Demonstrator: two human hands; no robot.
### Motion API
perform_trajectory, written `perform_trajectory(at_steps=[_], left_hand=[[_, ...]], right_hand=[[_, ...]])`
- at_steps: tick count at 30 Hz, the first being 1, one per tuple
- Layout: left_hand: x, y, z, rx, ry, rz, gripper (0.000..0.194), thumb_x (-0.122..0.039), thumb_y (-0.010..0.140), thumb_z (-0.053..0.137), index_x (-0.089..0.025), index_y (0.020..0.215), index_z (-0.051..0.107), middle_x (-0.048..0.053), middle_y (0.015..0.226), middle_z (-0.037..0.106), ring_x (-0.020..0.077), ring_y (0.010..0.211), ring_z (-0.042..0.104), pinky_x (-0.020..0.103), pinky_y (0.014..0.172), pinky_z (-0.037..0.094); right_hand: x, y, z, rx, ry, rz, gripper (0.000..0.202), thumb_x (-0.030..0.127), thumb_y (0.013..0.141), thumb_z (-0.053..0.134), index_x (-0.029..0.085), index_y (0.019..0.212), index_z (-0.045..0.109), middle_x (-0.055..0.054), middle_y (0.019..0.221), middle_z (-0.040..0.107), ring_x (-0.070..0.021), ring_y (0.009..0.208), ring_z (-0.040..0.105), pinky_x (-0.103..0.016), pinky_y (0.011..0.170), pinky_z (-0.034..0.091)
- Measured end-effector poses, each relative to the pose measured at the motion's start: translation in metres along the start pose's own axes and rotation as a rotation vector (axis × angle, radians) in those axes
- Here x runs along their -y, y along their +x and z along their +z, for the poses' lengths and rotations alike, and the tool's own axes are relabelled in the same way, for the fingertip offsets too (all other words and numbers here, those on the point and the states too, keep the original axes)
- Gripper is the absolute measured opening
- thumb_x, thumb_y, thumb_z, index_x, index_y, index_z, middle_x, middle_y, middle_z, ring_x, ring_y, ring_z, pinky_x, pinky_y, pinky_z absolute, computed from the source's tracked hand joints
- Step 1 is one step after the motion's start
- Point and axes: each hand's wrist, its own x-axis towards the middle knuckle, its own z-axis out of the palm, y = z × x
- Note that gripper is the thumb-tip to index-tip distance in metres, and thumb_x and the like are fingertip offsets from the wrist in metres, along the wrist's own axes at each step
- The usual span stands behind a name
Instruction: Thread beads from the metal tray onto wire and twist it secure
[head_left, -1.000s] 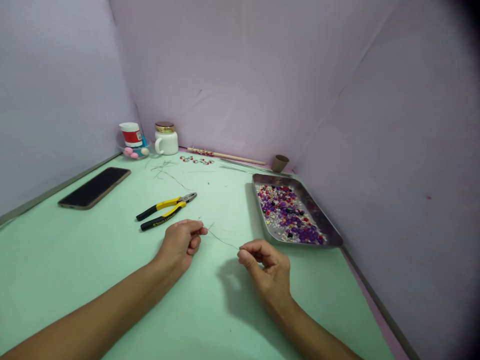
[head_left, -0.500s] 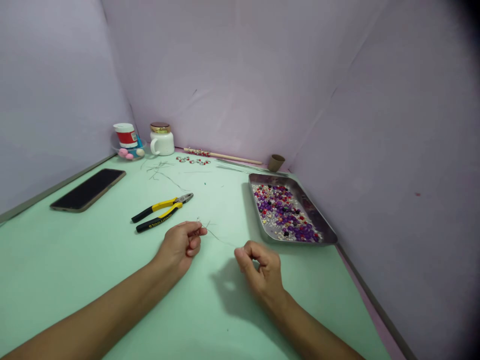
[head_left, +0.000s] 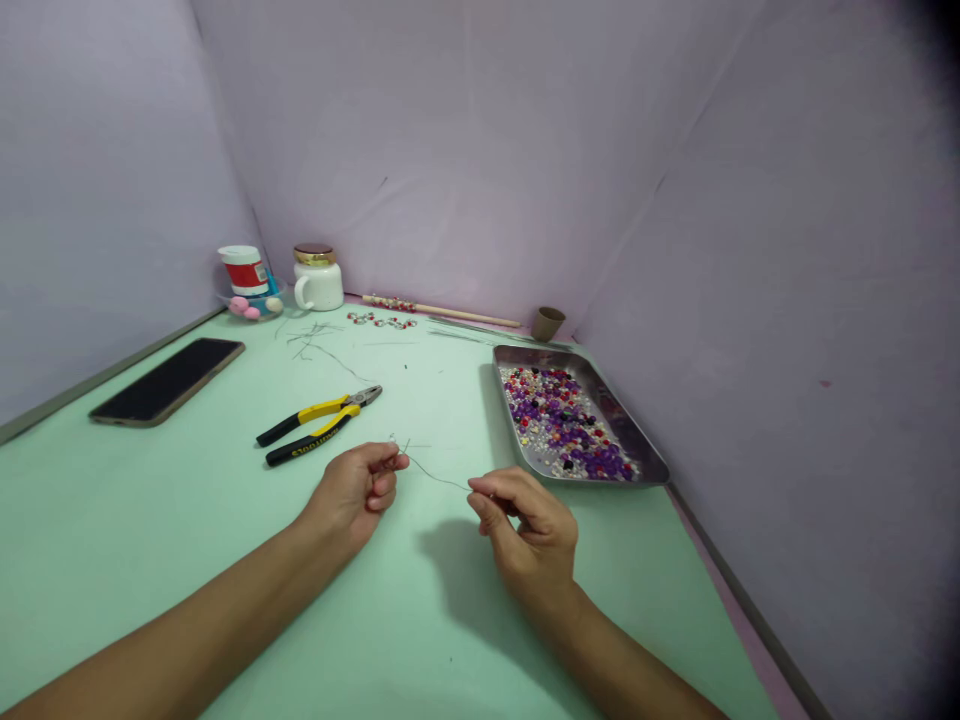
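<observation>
A thin wire [head_left: 436,478] stretches in a slight curve between my two hands above the green table. My left hand [head_left: 358,490] pinches its left end, where a small twisted piece sticks up past the fingertips. The other end is between the thumb and forefinger of my right hand [head_left: 529,525]. Yellow and black pliers [head_left: 322,425] lie with jaws parted just beyond my left hand. To the right of them, past my right hand, a metal tray [head_left: 652,455] holds purple, red, white and black beads [head_left: 562,420].
A phone [head_left: 169,382] lies at the left. At the back stand a white jar [head_left: 320,285], a bowl with a red-and-white tub [head_left: 245,272], and a small brown cup [head_left: 547,323]. A beaded stick [head_left: 450,313], beaded pieces [head_left: 382,321] and loose wires [head_left: 315,335] lie near the wall.
My right hand has shifted its grip on the wire, its forefinger now reaching further forward over the thumb. My left hand keeps its pinch. The whole view has slid slightly.
</observation>
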Motion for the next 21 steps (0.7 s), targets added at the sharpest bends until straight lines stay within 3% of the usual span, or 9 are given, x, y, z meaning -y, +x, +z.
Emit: perform_trajectory(at_steps=[5, 11, 18, 21], left_hand=[[0.0, -0.001, -0.001, 0.007, 0.017, 0.001, 0.012, -0.012, 0.066, 0.053, -0.012, 0.056, 0.046, 0.001, 0.054, 0.054, -0.0002, 0.031, 0.026, 0.014, 0.027, 0.015], [0.003, -0.003, 0.001, 0.027, 0.054, 0.009, 0.012, -0.013, 0.066, 0.054, -0.011, 0.056, 0.047, 0.002, 0.055, 0.055, 0.0004, 0.032, 0.027, 0.015, 0.028, 0.016], [0.005, -0.003, 0.002, 0.027, 0.038, 0.038, 0.012, -0.013, 0.066, 0.054, -0.012, 0.057, 0.046, 0.002, 0.056, 0.057, 0.0008, 0.032, 0.029, 0.014, 0.028, 0.016], [0.003, -0.002, 0.003, 0.029, -0.006, -0.015, 0.012, -0.011, 0.067, 0.053, -0.012, 0.057, 0.046, 0.001, 0.055, 0.055, 0.0002, 0.031, 0.027, 0.014, 0.027, 0.015]], right_hand=[[0.005, 0.002, 0.0, -0.006, -0.098, -0.071, 0.007, 0.011, 0.072, 0.055, 0.016, 0.068, 0.058, -0.001, 0.06, 0.055, -0.0105, 0.052, 0.049, -0.023, 0.048, 0.041], [0.0, 0.002, -0.003, -0.027, -0.268, -0.069, 0.024, 0.017, 0.078, 0.047, 0.016, 0.054, 0.046, 0.002, 0.05, 0.044, -0.0093, 0.046, 0.041, -0.023, 0.046, 0.032], [-0.006, 0.001, -0.002, 0.08, -0.263, 0.085, 0.043, 0.028, 0.084, 0.04, 0.017, 0.043, 0.038, 0.003, 0.043, 0.037, -0.0076, 0.041, 0.036, -0.023, 0.044, 0.027], [-0.008, 0.001, -0.003, 0.156, -0.075, 0.195, 0.045, 0.036, 0.087, 0.031, 0.016, 0.051, 0.049, 0.0, 0.047, 0.046, -0.0095, 0.045, 0.043, -0.023, 0.045, 0.032]])
